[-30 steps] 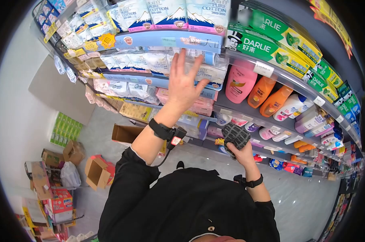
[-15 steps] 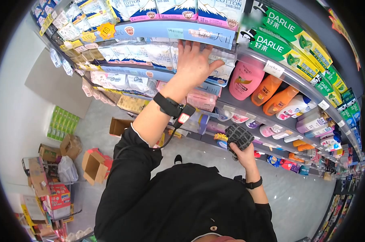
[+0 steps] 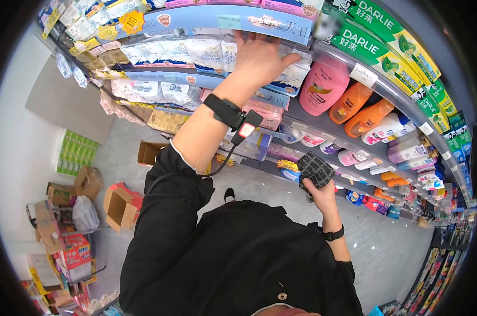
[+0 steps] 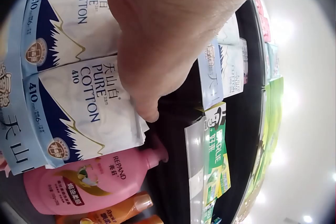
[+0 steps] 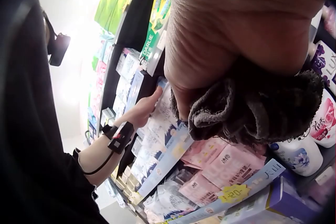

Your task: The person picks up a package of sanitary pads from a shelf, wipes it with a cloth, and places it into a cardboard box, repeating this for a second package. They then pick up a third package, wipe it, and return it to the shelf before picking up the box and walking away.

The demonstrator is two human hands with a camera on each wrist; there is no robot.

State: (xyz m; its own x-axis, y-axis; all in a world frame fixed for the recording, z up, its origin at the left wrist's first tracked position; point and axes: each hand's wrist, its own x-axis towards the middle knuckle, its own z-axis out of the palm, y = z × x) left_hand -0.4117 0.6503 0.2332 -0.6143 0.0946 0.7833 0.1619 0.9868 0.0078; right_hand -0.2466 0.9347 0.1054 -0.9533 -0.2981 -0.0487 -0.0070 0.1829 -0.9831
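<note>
My left hand (image 3: 259,60) reaches into a shelf over white sanitary pad packs (image 4: 89,108) marked "Pure Cotton". Its fingers point inward and its thumb is spread to the right; the fingertips are hidden beneath the blue strip (image 3: 196,22) of the shelf above. The left wrist view has the thumb right at the end pack's top. Lower down and to the right, my right hand (image 3: 321,195) grips a dark grey checked cloth (image 3: 315,169), bunched up in the right wrist view, in front of the bottle shelves.
A pink pump bottle (image 3: 323,87) and orange bottles (image 3: 351,102) stand right of the packs. Green Darlie toothpaste boxes (image 3: 365,47) line the shelf above them. Cardboard boxes (image 3: 123,206) and a white plastic bag (image 3: 84,213) sit on the floor at left.
My left hand has moved up and deeper over the packs, its fingertips passing under the blue strip. The right hand keeps hold of the cloth. The head view has shifted somewhat.
</note>
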